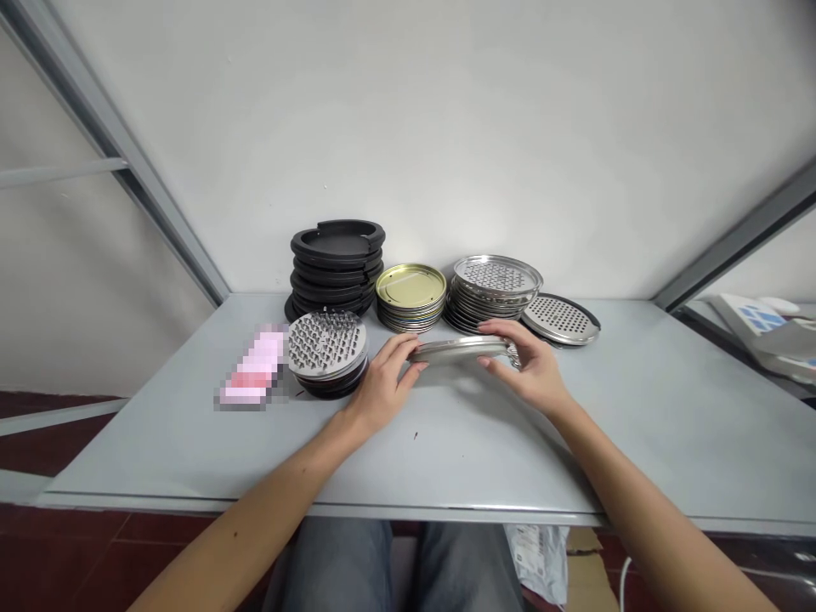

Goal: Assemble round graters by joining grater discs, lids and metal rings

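Note:
Between my two hands, a round metal disc [456,348] is held nearly edge-on above the grey table [439,459]. My left hand [386,374] pinches its left edge, with the fingers on top and the thumb below. The right edge sits between the thumb and fingers of my right hand [526,365]. Most of the disc's flat face is turned out of sight. Just left of my left hand stands a stack of round grater plates [327,344], the top one studded with raised teeth.
Along the wall are stacked black rings [337,242], gold-coloured lids [411,286] and shiny perforated grater discs [497,276]. A perforated plate in a black rim [561,319] lies at their right. A pixelated pink item [255,370] is at the left. Metal frame posts [733,238] flank the table.

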Demonstrator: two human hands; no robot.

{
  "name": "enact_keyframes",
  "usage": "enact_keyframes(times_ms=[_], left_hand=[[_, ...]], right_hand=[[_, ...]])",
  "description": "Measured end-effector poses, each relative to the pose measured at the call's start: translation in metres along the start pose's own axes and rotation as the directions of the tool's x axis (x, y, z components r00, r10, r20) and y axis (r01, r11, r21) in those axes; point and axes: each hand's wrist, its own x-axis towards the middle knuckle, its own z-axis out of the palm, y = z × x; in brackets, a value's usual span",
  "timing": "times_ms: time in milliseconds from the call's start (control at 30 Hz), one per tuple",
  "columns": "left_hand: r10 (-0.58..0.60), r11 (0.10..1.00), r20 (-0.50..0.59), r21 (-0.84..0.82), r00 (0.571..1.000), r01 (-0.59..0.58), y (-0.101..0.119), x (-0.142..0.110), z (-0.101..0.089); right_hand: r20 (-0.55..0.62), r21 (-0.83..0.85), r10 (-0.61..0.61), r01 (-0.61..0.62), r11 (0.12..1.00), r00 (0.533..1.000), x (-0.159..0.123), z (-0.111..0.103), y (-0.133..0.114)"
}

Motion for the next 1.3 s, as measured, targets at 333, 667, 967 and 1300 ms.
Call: enact_keyframes(times_ms=[333, 667, 967, 1300], left_hand=[[0.088, 0.996, -0.026, -0.014, 0.996, -0.089, 0.006, -0.004, 0.0], [-0.084, 0.996, -0.064, -0.03, 0.994, 0.082, 0.005, 0.002, -0.001], [-0.118, 0.993, -0.057, -0.03, 0.991, 0.117, 0.006, 0.0, -0.003], [0.087, 0.986, 0.016, 0.143, 0.996, -0.089, 0.002, -0.004, -0.003]], right_hand=[[-0.133, -0.196, -0.204, 0.176, 0.965, 0.97, -0.006, 0.014, -0.011], [-0.264, 0.222, 0.101, -0.041, 0.974, 0.959, -0.004, 0.015, -0.003], [-0.039, 0.269, 0.256, -0.236, 0.934, 0.966, -0.003, 0.019, 0.006], [-0.09, -0.255, -0.221, 0.192, 0.948, 0.971, -0.008, 0.017, -0.011]])
